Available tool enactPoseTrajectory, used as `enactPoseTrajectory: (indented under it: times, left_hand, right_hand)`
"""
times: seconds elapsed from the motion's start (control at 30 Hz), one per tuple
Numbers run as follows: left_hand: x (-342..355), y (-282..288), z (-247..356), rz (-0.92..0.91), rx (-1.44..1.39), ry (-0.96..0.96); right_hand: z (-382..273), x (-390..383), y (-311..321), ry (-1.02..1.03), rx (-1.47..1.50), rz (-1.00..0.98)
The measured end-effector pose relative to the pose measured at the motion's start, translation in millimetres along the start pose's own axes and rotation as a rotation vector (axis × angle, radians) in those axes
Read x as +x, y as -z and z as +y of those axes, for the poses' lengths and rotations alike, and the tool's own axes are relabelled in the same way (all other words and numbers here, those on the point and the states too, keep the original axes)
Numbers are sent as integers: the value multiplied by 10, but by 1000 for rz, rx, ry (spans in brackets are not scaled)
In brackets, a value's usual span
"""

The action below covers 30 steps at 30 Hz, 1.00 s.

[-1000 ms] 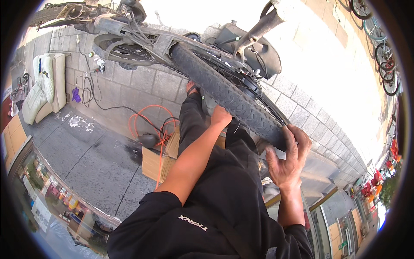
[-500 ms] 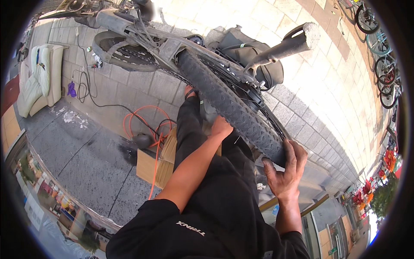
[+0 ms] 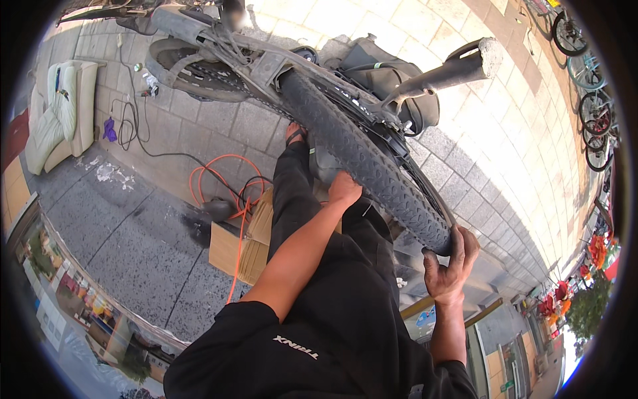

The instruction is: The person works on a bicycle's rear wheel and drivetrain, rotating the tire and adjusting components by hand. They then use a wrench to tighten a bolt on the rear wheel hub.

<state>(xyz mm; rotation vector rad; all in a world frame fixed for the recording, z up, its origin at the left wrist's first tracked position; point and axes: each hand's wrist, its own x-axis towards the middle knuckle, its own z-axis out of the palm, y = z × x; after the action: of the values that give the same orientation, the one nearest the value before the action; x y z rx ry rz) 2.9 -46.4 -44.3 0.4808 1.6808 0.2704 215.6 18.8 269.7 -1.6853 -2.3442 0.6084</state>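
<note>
A bicycle with a grey frame (image 3: 269, 66) leans across the view in front of me, its knobbly black tyre (image 3: 372, 163) slanting down toward my right side. My right hand (image 3: 453, 266) grips the near end of the tyre, thumb on one side and fingers over the other. Against the tyre's left flank, my left hand (image 3: 345, 189) is closed like a fist; its fingertips and whatever they may hold are hidden. The chain and spokes show beside the tyre. A thick black tube (image 3: 442, 76) with a rough grey end sticks out past the wheel's hub.
An orange hose (image 3: 244, 223) and a black cable lie coiled by a cardboard box (image 3: 229, 253) left of my legs. Farther left stands a cream padded seat (image 3: 73, 110), near a purple cloth (image 3: 109, 130). A black bag (image 3: 392, 73) lies behind the wheel. Parked bicycles (image 3: 591, 110) line the far right.
The tyre's near end has shifted slightly right and down, and my right hand has gone with it. My left hand has moved slightly up and right along the tyre's side.
</note>
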Motion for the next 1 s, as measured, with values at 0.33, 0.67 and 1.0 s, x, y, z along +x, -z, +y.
enactPoseTrajectory:
  times: [0.33, 0.67, 1.0]
  left_hand:
    - [-115, 67, 177, 48, 164, -44]
    - [-155, 91, 207, 82, 146, -96]
    - [-90, 62, 163, 49, 56, -5]
  right_hand:
    - [1244, -1356, -311, -766, -481, -606]
    - [1009, -1508, -474, -756, -230, -583]
    - [1063, -1596, -527, -742, -178, -539]
